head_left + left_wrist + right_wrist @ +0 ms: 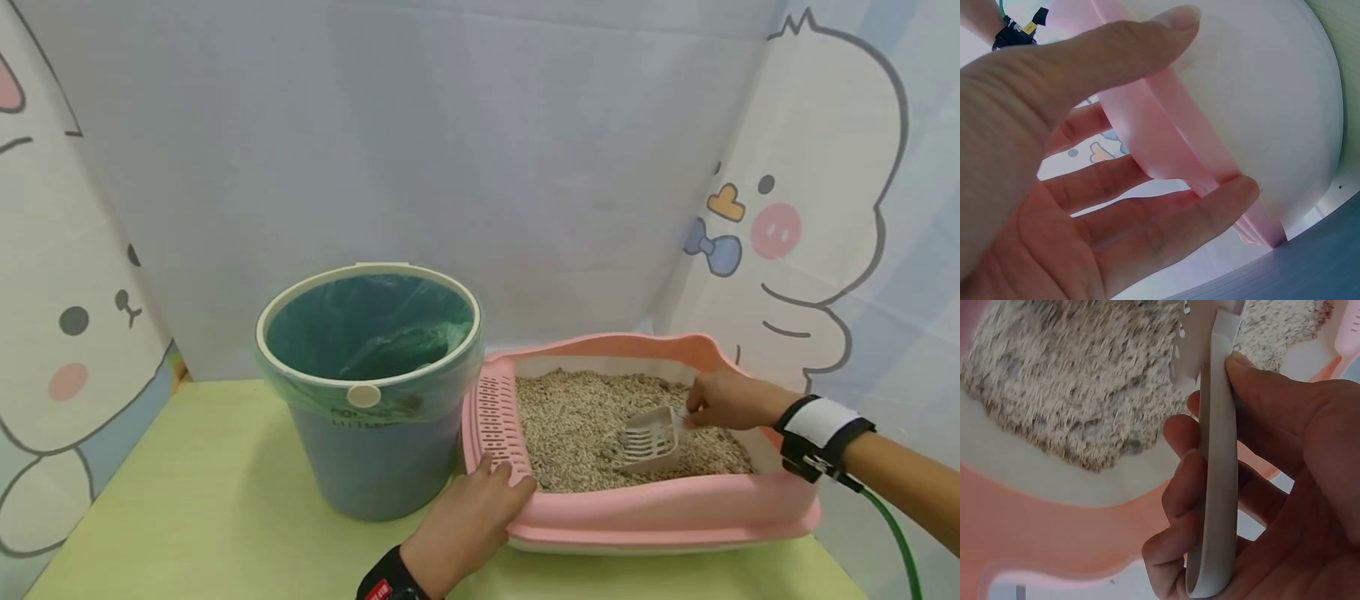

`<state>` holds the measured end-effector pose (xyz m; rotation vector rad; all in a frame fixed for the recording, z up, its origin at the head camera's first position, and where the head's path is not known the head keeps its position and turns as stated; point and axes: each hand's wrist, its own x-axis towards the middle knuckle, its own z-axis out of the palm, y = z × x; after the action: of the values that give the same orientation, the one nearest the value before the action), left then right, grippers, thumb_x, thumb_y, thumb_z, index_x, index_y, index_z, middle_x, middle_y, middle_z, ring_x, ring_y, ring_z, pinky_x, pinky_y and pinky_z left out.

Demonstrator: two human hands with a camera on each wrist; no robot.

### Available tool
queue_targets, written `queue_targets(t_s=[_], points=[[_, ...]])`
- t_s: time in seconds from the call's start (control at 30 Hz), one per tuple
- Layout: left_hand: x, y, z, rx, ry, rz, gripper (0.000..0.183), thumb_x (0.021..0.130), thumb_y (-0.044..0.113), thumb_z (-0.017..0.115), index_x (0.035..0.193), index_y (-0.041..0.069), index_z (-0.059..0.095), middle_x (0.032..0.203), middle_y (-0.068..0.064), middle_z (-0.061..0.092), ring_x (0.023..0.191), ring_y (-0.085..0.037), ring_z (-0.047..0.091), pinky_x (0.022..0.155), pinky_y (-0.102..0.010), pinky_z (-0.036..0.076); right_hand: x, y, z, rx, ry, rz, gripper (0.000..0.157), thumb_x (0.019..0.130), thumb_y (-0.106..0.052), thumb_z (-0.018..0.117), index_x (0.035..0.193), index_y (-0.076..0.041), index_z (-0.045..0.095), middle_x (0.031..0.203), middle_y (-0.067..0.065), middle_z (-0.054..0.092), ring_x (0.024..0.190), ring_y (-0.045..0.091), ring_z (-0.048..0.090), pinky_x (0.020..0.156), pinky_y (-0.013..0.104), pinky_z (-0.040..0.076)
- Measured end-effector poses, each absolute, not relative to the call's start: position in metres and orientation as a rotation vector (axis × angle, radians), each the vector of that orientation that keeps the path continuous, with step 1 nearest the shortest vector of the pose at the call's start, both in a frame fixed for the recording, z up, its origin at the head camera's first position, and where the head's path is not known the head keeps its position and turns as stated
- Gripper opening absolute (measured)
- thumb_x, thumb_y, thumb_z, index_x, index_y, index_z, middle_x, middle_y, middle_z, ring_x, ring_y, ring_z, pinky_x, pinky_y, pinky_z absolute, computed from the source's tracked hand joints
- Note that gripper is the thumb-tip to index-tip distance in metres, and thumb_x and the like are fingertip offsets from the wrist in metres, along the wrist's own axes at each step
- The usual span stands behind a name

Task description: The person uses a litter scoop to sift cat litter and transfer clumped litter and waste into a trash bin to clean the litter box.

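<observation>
A pink-rimmed litter box (660,512) filled with grainy litter (570,417) stands on the table. My right hand (723,400) grips the handle of a pale slotted litter scoop (652,442), whose head rests in the litter toward the front right. In the right wrist view, the fingers wrap round the scoop's handle (1219,487). At the near left corner, my left hand (476,508) holds the box's edge. The left wrist view has its thumb (1175,22) against the pale outer wall and the other fingers across the pink rim (1179,131).
Left of the litter box, close against it, stands a blue-grey bin (375,458) lined with a green translucent bag (330,321). Both stand on a yellow-green table (187,500). A cartoon-printed curtain (525,167) hangs behind. A green cable (896,525) trails from the right wrist.
</observation>
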<state>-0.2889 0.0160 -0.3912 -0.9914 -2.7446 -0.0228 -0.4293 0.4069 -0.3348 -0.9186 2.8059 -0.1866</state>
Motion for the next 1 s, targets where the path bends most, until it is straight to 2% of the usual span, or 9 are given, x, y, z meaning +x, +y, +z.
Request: queue_targets(t_s=[0.17, 0.27, 0.37, 0.5, 0.6, 0.8, 1.0], points=[[-0.29, 0.015, -0.391, -0.986, -2.734, -0.006, 0.051, 0.076, 0.026, 0.093, 0.12, 0.026, 0.066, 0.102, 0.0, 0.071, 0.093, -0.019, 0.067, 0.057, -0.027, 0.052, -0.436, 0.392, -0.342, -0.976, 2.793, -0.085, 0.02, 0.097, -0.023, 0.073, 0.079, -0.017, 0.068, 0.072, -0.011, 0.055, 0.061, -0.002, 0.041, 0.057, 0.021, 0.036], [-0.289, 0.015, -0.392, -0.988, -2.725, -0.007, 0.051, 0.076, 0.026, 0.093, 0.12, 0.027, 0.066, 0.102, 0.0, 0.071, 0.093, -0.018, 0.068, 0.056, -0.027, 0.051, -0.438, 0.383, -0.346, -0.963, 2.784, -0.039, 0.012, 0.098, -0.024, 0.072, 0.092, -0.015, 0.071, 0.083, -0.007, 0.064, 0.068, -0.001, 0.049, 0.061, 0.024, 0.043], [-0.289, 0.016, -0.393, -0.989, -2.713, -0.001, 0.052, 0.076, 0.028, 0.094, 0.12, 0.027, 0.067, 0.101, 0.001, 0.071, 0.092, -0.018, 0.068, 0.056, -0.027, 0.051, -0.439, 0.377, -0.35, -0.953, 2.775, -0.03, 0.014, 0.1, -0.025, 0.069, 0.09, -0.015, 0.069, 0.08, -0.008, 0.061, 0.065, 0.001, 0.047, 0.06, 0.024, 0.04], [-0.289, 0.016, -0.392, -0.984, -2.709, 0.009, 0.051, 0.077, 0.028, 0.093, 0.121, 0.028, 0.067, 0.102, 0.0, 0.072, 0.093, -0.019, 0.068, 0.056, -0.027, 0.051, -0.442, 0.371, -0.354, -0.932, 2.744, -0.069, 0.023, 0.103, -0.024, 0.064, 0.081, -0.018, 0.06, 0.072, -0.008, 0.047, 0.06, 0.002, 0.036, 0.059, 0.023, 0.03], [-0.29, 0.017, -0.392, -0.987, -2.705, 0.01, 0.05, 0.078, 0.027, 0.092, 0.121, 0.028, 0.067, 0.102, 0.0, 0.072, 0.093, -0.019, 0.068, 0.055, -0.027, 0.051, -0.446, 0.369, -0.359, -0.887, 2.679, -0.119, 0.026, 0.105, -0.024, 0.061, 0.081, -0.018, 0.054, 0.071, -0.007, 0.04, 0.06, 0.004, 0.032, 0.06, 0.024, 0.027], [-0.29, 0.017, -0.392, -0.988, -2.704, 0.009, 0.049, 0.079, 0.027, 0.091, 0.121, 0.028, 0.067, 0.102, 0.001, 0.072, 0.095, -0.019, 0.068, 0.056, -0.028, 0.052, -0.451, 0.363, -0.367, -0.854, 2.562, -0.093, 0.02, 0.106, -0.027, 0.06, 0.088, -0.018, 0.056, 0.075, -0.008, 0.043, 0.063, 0.004, 0.036, 0.062, 0.023, 0.03], [-0.29, 0.017, -0.392, -0.982, -2.706, 0.008, 0.047, 0.08, 0.025, 0.09, 0.12, 0.027, 0.067, 0.101, 0.0, 0.072, 0.094, -0.019, 0.068, 0.056, -0.028, 0.051, -0.458, 0.354, -0.375, -0.94, 2.489, -0.143, 0.017, 0.106, -0.03, 0.06, 0.094, -0.017, 0.059, 0.079, -0.007, 0.05, 0.067, 0.003, 0.041, 0.064, 0.023, 0.035]])
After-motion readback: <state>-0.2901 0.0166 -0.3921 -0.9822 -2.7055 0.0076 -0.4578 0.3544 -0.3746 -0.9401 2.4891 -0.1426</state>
